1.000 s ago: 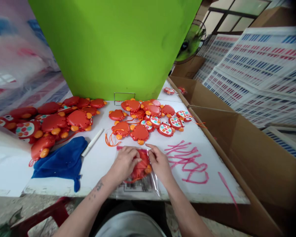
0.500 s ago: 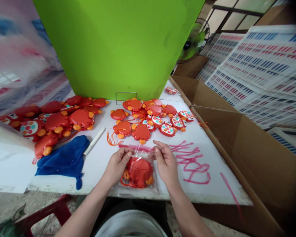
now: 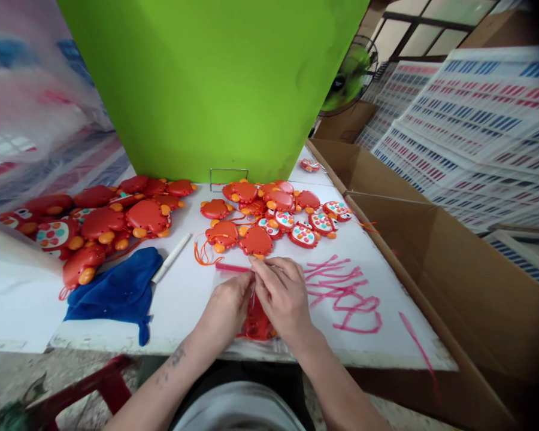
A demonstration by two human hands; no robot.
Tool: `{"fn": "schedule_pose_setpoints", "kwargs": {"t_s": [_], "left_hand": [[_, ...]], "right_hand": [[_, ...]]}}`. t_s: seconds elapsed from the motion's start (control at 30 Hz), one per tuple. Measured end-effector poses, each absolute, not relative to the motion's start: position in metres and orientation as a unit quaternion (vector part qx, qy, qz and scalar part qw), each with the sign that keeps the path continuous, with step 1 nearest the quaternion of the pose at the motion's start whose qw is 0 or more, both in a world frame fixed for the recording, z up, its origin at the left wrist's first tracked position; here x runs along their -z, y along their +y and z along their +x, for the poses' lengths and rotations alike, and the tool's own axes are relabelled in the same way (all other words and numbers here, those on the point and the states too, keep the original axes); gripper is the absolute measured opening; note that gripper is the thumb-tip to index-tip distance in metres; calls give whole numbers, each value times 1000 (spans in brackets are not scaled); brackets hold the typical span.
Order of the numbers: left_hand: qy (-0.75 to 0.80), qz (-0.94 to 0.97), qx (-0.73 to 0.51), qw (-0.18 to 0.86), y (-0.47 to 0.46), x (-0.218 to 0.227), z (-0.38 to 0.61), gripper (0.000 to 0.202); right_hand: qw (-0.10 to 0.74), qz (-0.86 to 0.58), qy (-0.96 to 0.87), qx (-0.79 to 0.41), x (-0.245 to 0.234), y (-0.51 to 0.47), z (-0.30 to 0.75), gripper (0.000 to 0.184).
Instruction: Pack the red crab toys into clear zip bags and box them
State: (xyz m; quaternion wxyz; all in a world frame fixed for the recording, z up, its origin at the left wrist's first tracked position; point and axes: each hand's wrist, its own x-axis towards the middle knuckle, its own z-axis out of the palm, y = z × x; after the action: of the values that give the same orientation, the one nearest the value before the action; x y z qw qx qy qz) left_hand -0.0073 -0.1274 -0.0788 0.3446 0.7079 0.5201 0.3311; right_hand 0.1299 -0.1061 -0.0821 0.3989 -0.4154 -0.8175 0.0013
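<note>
Near the table's front edge lies a clear plastic bag (image 3: 276, 345) with a red plastic toy (image 3: 257, 321) inside, partly covered by my hands. My left hand (image 3: 230, 301) pinches the bag's top edge. Close against it, my right hand (image 3: 282, 292) is closed on the same edge, its fingers almost meeting the left ones. Beyond them is a loose group of red toys (image 3: 257, 240) with orange feet and cords; some show white fronts with coloured dots. A bigger heap of the same toys (image 3: 103, 222) is at the left.
A blue cloth (image 3: 117, 286) and a white marker-like stick (image 3: 171, 258) lie left of my hands. Behind the toys stands a large green panel (image 3: 220, 90) with a wire stand (image 3: 229, 170). Open cardboard boxes (image 3: 413, 257) border the table's right side; pink scribbles mark the tabletop.
My hands have come together at the bag's top edge, the right one moving left. They now cover more of the bag and the toy in it.
</note>
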Motion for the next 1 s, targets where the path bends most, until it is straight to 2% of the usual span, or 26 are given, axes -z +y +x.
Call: {"fn": "schedule_pose_setpoints", "kwargs": {"t_s": [0.1, 0.2, 0.27, 0.43, 0.57, 0.63, 0.8, 0.87, 0.93, 1.0], "left_hand": [[520, 709, -327, 347, -126, 84, -8, 32], [531, 658, -359, 396, -120, 95, -12, 30], [545, 601, -379, 445, -115, 106, -16, 28], [537, 463, -433, 557, -108, 130, -29, 30], [518, 430, -452, 585, -108, 132, -31, 38], [512, 425, -453, 594, -109, 130, -31, 39], [497, 422, -450, 611, -109, 131, -30, 35], [501, 427, -448, 606, -108, 133, -31, 31], [504, 433, -446, 600, -108, 136, -32, 29], [508, 435, -445, 595, -109, 137, -32, 28]], "right_hand": [[404, -462, -788, -46, 83, -97, 137, 32], [406, -531, -738, -97, 93, -69, 167, 18], [361, -596, -707, -116, 105, -43, 201, 14], [306, -711, -623, -112, 132, 5, 284, 23], [270, -739, -611, -80, 142, 10, 312, 25], [256, -740, -621, -35, 142, 6, 316, 26], [269, -700, -644, 151, 130, -13, 302, 43], [278, -683, -662, 131, 123, -24, 282, 36], [265, -662, -699, 58, 119, -38, 254, 26], [244, -624, -741, -40, 118, -52, 224, 27]]}}
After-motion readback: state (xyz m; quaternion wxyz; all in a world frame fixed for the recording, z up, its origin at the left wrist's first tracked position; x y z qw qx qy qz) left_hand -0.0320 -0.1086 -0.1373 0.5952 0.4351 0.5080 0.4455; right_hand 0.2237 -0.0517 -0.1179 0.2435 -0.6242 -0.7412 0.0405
